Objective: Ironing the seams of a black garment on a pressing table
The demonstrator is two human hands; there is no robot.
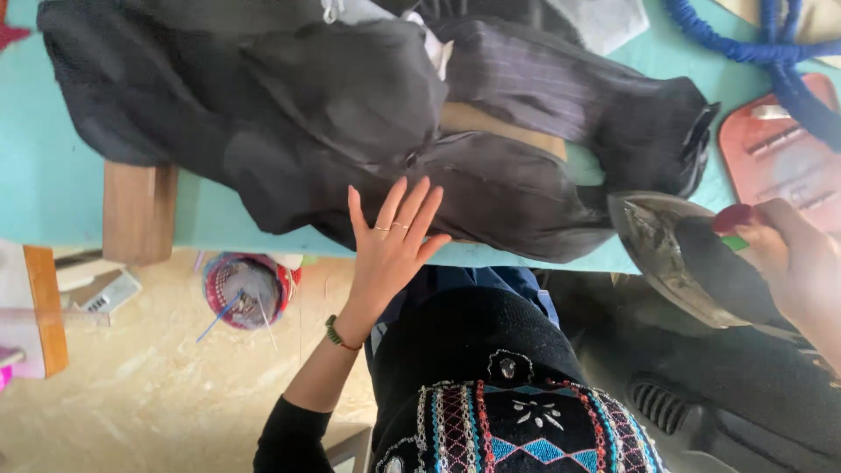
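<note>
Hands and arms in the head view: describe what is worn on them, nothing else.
The left hand has two thin gold-coloured rings on its fingers and a dark green beaded bracelet at the wrist; a black sleeve covers the upper part of the forearm. The right hand is bare, with no ring or sleeve showing before the picture's edge.

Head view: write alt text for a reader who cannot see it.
A person's left hand lies flat, fingers spread, on a dark garment spread over a turquoise ironing board. Their right hand grips a clothes iron tilted up at the board's edge, soleplate showing. A blue cord loops above.
</note>
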